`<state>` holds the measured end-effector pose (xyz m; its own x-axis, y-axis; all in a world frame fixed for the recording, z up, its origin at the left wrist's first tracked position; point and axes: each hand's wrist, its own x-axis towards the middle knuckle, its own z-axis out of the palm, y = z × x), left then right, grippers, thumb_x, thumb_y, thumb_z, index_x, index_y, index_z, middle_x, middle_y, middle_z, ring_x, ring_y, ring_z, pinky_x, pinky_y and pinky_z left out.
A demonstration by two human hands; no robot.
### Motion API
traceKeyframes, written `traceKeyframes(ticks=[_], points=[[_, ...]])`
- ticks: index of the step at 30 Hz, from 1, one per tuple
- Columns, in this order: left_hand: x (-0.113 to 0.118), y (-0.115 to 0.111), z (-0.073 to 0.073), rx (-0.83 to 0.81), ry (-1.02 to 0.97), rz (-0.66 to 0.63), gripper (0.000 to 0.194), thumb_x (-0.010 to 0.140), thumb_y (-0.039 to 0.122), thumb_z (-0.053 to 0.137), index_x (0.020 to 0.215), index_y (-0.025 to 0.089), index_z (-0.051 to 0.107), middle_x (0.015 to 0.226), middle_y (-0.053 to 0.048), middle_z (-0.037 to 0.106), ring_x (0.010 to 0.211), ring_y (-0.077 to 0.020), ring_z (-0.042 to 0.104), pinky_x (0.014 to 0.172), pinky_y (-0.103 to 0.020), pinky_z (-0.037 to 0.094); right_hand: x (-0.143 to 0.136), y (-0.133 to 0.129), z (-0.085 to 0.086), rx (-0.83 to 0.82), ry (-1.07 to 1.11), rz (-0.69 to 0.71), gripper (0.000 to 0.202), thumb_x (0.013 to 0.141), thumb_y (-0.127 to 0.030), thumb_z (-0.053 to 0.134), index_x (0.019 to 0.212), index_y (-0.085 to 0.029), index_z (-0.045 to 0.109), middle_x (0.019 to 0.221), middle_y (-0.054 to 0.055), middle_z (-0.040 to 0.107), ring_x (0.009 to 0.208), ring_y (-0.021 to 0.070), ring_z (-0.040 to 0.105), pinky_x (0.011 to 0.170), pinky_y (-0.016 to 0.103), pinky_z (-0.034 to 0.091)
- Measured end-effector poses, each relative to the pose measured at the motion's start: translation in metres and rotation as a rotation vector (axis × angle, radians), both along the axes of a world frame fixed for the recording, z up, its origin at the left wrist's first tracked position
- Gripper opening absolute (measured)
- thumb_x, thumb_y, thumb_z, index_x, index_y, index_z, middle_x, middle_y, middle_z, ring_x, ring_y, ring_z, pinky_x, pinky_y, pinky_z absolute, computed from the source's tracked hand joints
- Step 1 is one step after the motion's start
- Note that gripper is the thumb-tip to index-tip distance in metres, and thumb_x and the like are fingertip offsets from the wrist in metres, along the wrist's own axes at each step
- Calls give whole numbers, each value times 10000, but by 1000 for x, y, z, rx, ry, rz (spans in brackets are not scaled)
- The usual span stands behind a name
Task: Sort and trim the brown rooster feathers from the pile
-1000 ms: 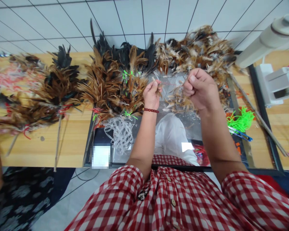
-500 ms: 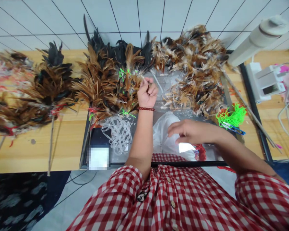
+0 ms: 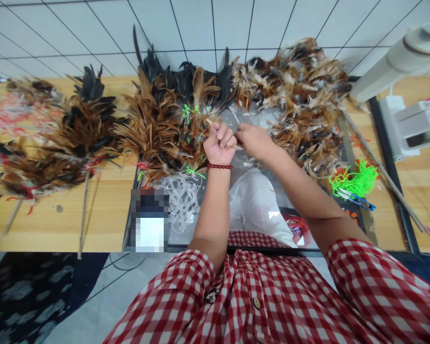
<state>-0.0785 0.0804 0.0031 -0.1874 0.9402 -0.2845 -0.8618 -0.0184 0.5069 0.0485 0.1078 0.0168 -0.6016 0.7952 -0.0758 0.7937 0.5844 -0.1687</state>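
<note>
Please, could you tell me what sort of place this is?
Probably a small craft workshop: loose brown feathers lie heaped on the worktable, a feather bundle tops a stick, and bright green strands lie beside blue-handled scissors.

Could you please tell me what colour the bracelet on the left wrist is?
The bracelet is dark red, seen best in the head view.

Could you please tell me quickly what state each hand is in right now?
Left hand: closed, apparently on a small pale-tipped piece.
Right hand: bent inward near the left one, fingertips hidden; whether it grips anything cannot be told.
</note>
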Motion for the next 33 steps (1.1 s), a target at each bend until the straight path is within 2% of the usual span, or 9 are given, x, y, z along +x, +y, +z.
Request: traceKeyframes(ticks=[3, 5, 7, 10, 12, 16, 21, 27, 33], points=[[3, 1, 4, -26, 31, -54, 407, 1084, 295, 467, 712, 197, 600, 611, 39, 372, 433, -52, 237, 405, -195, 261, 3, 2, -6, 16, 110, -90, 273, 967, -173, 502, 1080, -96, 737, 1174, 221, 710, 1075, 329, 650, 888, 413, 457], [7, 4, 4, -43, 80, -83, 346, 1040, 306, 583, 715, 194, 619, 615, 44, 443, 441, -37, 296, 420, -181, 283, 12, 7, -10, -33, 370, -220, 205, 987, -225, 523, 1020, -135, 704, 1065, 168, 714, 983, 288, 641, 871, 400, 469], [13, 8, -2, -45, 149, -90, 274, 980, 303, 689, 730, 193, 660, 650, 38, 555, 487, -28, 417, 469, -166, 342, 22, 14, -14, -138, 735, -317, 212, 1026, -342, 533, 933, -193, 652, 877, 76, 670, 830, 222, 604, 795, 358, 476], [23, 15, -17, -37, 277, -70, 184, 865, 303, 818, 749, 192, 728, 757, 20, 709, 686, -60, 638, 667, -174, 494, 29, 19, -17, -316, 1163, -315, 361, 987, -555, 626, 838, -228, 587, 718, -7, 551, 680, 153, 516, 691, 303, 454], [28, 18, -25, -25, 339, -59, 161, 794, 301, 873, 753, 192, 762, 786, 17, 750, 806, -96, 702, 811, -213, 542, 27, 19, -17, -370, 1277, -283, 433, 921, -626, 701, 806, -229, 572, 708, -21, 524, 674, 135, 503, 678, 288, 451], [32, 19, -32, -6, 362, -72, 140, 736, 259, 908, 759, 186, 791, 773, 24, 759, 819, -101, 711, 852, -226, 552, 21, 16, -18, -320, 1291, -308, 495, 868, -694, 727, 796, -231, 565, 723, -19, 527, 696, 132, 503, 684, 290, 453], [33, 17, -30, -59, 376, -130, 217, 748, 357, 915, 834, 187, 810, 779, 5, 751, 842, -127, 727, 799, -236, 557, 21, 16, -24, -293, 1234, -348, 519, 837, -742, 727, 820, -243, 586, 708, -13, 530, 688, 147, 522, 652, 300, 466], [33, 15, -26, -63, 457, -195, 260, 784, 425, 883, 765, 191, 770, 626, 19, 655, 681, -101, 661, 693, -228, 519, 22, 18, -28, -303, 1232, -382, 501, 840, -732, 736, 868, -238, 659, 758, 7, 606, 773, 170, 620, 716, 320, 541], [30, 12, -20, 24, 548, -232, 287, 782, 428, 877, 710, 187, 739, 574, 37, 614, 587, -68, 565, 642, -197, 491, 27, 14, -22, -290, 1320, -415, 553, 796, -769, 749, 966, -244, 774, 887, 24, 721, 871, 171, 675, 819, 325, 583]])
